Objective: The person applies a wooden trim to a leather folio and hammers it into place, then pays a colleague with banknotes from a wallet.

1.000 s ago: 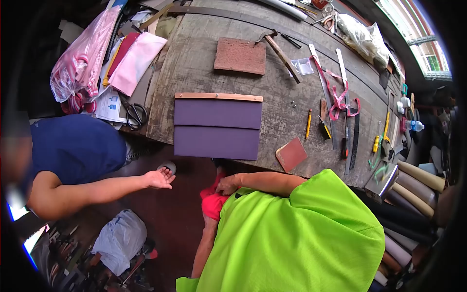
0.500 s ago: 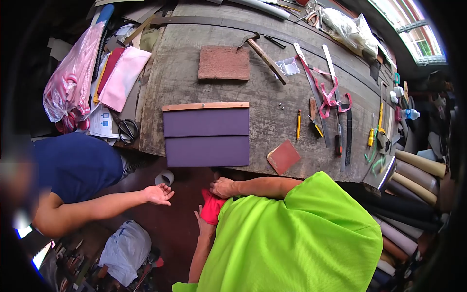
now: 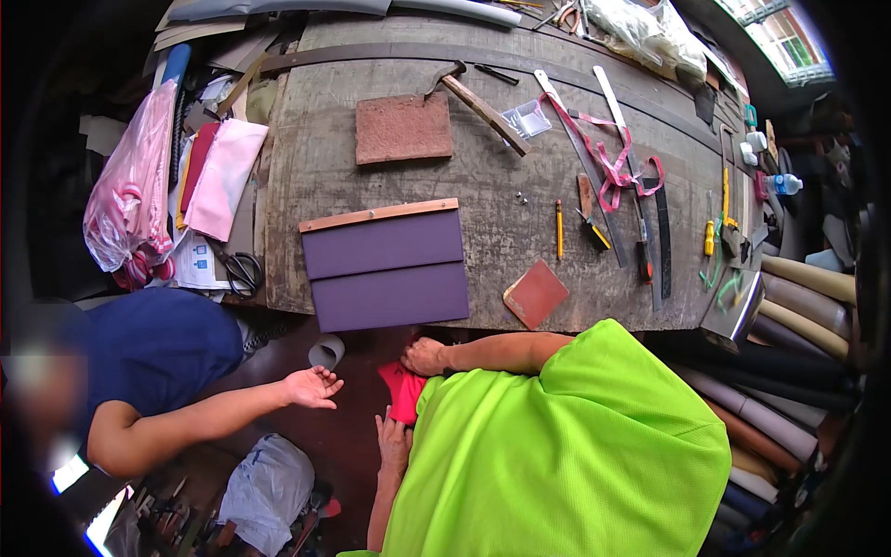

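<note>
A bright pink-red cloth (image 3: 401,390) hangs at the front of my lime-green shirt, below the table edge. My right hand (image 3: 425,356) is closed at the cloth's upper edge, its fingers curled and partly hidden. Just below, my left hand (image 3: 393,444) touches the cloth's lower end with fingers stretched out and apart. On the table nearby lies a folded purple panel (image 3: 385,265) with a tan strip (image 3: 379,214) studded along its top. A reddish-brown square piece (image 3: 535,294) rests near the table's front edge.
At left, a co-worker's open hand (image 3: 313,387) is near a white roll (image 3: 326,352). The table holds a hammer (image 3: 483,111), brick-coloured slab (image 3: 403,129), pencil (image 3: 560,229), pink tape (image 3: 613,172) and scissors (image 3: 244,274). A white plastic bag (image 3: 266,492) sits below.
The view has shifted, so the table items appear moved and slightly turned. My left hand sits a little lower against the cloth, and more of the cloth shows.
</note>
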The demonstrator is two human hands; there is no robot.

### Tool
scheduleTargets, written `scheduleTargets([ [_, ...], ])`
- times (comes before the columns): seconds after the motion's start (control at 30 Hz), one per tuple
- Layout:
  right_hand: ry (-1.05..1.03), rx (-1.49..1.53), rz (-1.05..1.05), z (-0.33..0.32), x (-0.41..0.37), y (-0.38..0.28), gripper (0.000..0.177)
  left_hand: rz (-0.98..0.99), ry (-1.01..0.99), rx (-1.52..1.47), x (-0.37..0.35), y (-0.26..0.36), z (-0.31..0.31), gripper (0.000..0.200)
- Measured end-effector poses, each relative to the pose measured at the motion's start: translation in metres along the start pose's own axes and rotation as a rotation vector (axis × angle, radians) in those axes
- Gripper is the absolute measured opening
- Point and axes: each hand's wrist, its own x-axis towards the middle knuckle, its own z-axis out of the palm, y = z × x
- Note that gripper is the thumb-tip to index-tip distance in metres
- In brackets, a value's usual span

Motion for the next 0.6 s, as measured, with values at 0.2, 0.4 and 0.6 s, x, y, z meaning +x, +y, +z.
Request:
scheduleTargets([
  [0.2,0.05,0.042,-0.028,0.006,0.001,0.013,0.026,-0.129,0.134,-0.064,-0.001,-0.01,0.035,0.05],
  [0.4,0.102,-0.239,-0.198,0.045,0.004,0.043,0.024,-0.224,0.164,-0.41,-0.046,0.014,-0.035,0.044],
  [0.6,0.145,0.344,-0.01,-0.007,-0.021,0.013,0.044,-0.334,0.542,-0.583,-0.02,0.044,-0.097,0.036],
])
